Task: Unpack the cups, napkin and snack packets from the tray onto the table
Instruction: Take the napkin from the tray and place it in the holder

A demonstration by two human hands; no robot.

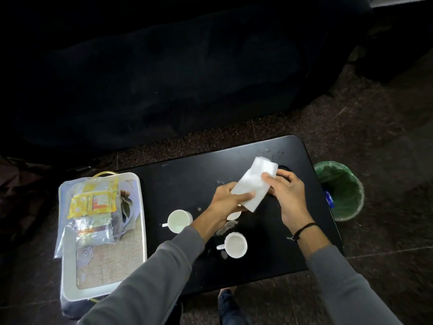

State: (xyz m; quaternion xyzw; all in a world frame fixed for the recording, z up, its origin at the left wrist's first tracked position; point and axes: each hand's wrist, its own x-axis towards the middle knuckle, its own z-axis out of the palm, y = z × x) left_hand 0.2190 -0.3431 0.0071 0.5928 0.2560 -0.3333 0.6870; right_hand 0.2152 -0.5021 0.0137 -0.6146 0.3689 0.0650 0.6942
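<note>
A folded white napkin (253,182) is held above the black table (187,174), with my left hand (228,199) gripping its near end and my right hand (284,191) pinching its far side. Two white cups stand on the table, one (179,220) to the left and one (235,245) nearer me; a third cup (234,215) peeks out under my left wrist. The white tray (141,207) sits at the table's left end. It holds a yellow snack packet (93,199) and a clear-wrapped packet (93,231).
A green-lined waste bin (339,191) stands on the floor just past the table's right edge. Dark upholstered furniture fills the far side. The tray overhangs the table's left end, with a plastic bag under it. My shoe (226,299) shows under the near edge.
</note>
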